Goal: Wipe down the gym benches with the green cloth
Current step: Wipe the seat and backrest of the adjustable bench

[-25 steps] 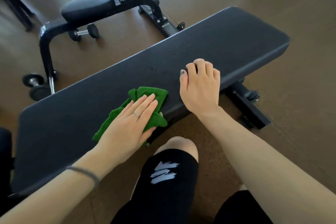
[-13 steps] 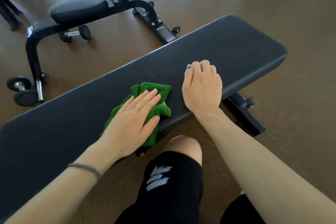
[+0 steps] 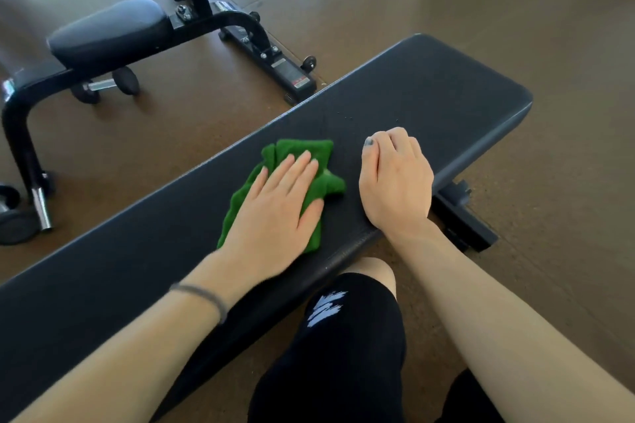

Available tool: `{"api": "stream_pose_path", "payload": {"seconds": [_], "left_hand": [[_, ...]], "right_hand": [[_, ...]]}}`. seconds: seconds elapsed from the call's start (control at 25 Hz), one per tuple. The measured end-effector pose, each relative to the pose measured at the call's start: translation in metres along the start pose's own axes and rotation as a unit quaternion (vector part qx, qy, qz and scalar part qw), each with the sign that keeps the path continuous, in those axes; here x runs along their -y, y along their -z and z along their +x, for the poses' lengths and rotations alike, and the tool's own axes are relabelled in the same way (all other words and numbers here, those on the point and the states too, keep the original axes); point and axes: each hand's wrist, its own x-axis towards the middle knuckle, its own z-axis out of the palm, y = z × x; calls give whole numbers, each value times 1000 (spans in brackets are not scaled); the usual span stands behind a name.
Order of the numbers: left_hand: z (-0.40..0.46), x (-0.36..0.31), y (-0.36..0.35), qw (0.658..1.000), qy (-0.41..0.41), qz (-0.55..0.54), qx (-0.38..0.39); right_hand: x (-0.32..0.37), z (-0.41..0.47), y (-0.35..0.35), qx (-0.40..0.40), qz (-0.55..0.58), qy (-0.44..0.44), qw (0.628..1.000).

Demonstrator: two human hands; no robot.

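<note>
Two hands are seen on a long black bench pad (image 3: 429, 96) that runs diagonally from lower left to upper right. Far to the left of the left hand, dumbbells (image 3: 15, 220) are seen on the brown floor (image 3: 515, 3), and beyond them a second bench (image 3: 106, 31) with a black frame is placed, a smaller dumbbell (image 3: 106, 86) lying under its seat. A dark band (image 3: 202, 295) is worn on the left wrist. The left hand (image 3: 278, 209) is laid flat, palm down, with the fingers straight and held close together, and it is pressed onto the green cloth (image 3: 309, 151), which is bunched beneath it in the middle of the pad; green folds are shown past the fingertips and along both sides of the hand. Just to the right of the cloth, apart from it, the right hand (image 3: 395, 182) is rested on the pad near its front edge, its fingers curled under and nothing held in them; a dark-painted thumbnail is visible. Small specks (image 3: 345, 117) are seen on the pad beyond the right hand. Below the hands, a knee in black shorts (image 3: 343, 336) is seen against the pad's front edge.
</note>
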Motion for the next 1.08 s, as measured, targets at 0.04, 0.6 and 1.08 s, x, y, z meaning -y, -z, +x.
{"api": "stream_pose_path", "payload": {"seconds": [0.04,0.6,1.08], "left_hand": [[-7,9,1,1000,-12,10,9],[20,18,-3,994,-109,15,18],[-34,-10,-2,989,-136,33,53]], "right_hand": [[0,0,0,4,-1,-2,1000],[1,-1,1,4,27,-51,998],[-49,35,7,0,-44,-56,997]]}}
